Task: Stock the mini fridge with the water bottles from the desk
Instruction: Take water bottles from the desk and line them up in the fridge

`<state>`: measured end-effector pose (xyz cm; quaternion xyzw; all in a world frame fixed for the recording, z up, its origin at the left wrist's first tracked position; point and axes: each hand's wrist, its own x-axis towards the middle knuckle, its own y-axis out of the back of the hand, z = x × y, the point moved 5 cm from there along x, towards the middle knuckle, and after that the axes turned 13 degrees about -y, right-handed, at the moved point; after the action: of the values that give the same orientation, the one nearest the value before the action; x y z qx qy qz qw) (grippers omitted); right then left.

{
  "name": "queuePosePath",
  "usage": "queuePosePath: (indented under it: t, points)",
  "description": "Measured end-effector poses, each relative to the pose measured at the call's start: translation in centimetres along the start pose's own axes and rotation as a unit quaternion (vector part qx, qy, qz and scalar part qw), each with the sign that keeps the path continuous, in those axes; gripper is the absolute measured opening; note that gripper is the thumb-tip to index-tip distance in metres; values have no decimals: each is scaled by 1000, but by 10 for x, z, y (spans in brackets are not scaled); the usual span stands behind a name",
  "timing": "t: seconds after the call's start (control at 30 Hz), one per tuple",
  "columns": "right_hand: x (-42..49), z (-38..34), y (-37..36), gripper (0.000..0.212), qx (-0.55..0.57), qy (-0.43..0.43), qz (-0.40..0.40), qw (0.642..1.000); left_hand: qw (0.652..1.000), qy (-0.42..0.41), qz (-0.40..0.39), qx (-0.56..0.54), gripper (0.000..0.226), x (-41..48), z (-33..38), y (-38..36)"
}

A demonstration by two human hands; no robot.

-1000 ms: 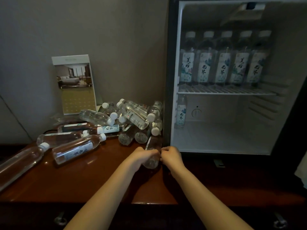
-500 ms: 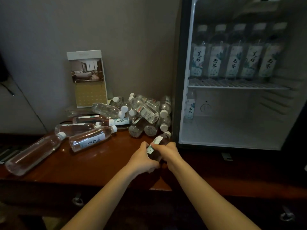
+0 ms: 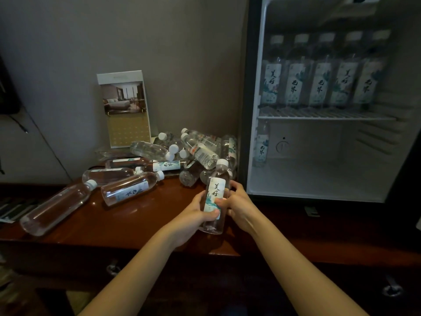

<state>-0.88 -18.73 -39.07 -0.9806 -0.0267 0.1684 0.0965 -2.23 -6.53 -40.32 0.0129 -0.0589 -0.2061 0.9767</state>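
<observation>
Water bottle held near-upright over worktop edge, just left of open mini fridge. Gripped by left hand, fingers curled round label; right hand fingers wrapped round other side. Other bottles heaped on worktop. Five bottles stood on wire shelf.

Standing card with room photo against grey wall, dark cable at left

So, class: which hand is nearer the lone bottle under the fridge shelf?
Right. The right hand lies below-left of the lone bottle; the left hand is farther left, beyond the held bottle.
</observation>
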Motion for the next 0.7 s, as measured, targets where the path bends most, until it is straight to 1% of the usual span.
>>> queuePosePath:
  t: [0.13, 0.3, 0.4, 0.53, 0.63, 0.7]
  points:
    - [-10, -9, 4, 78, -38, 39, -28, 998, 999, -25, 23, 3, 81, 2, 2, -9]
    - [-24, -23, 15, 70, -122, 91, -14, 988, 996, -76, 38, 12, 79, 7, -1, -28]
    - [-31, -28, 23, 67, -164, 111, -15, 980, 995, -92, 29, 17, 78, 10, 0, -40]
    - [-34, -26, 34, 71, -156, 103, -20, 982, 994, -95, 31, 34, 79, 13, 5, -49]
    - [-37, -24, 41, 65, -141, 99, -28, 985, 993, -100, 46, 50, 79, 15, 8, -52]
    - [-40, -23, 46, 58, -143, 102, -31, 984, 989, -109, 49, 82, 77, 16, 10, -55]
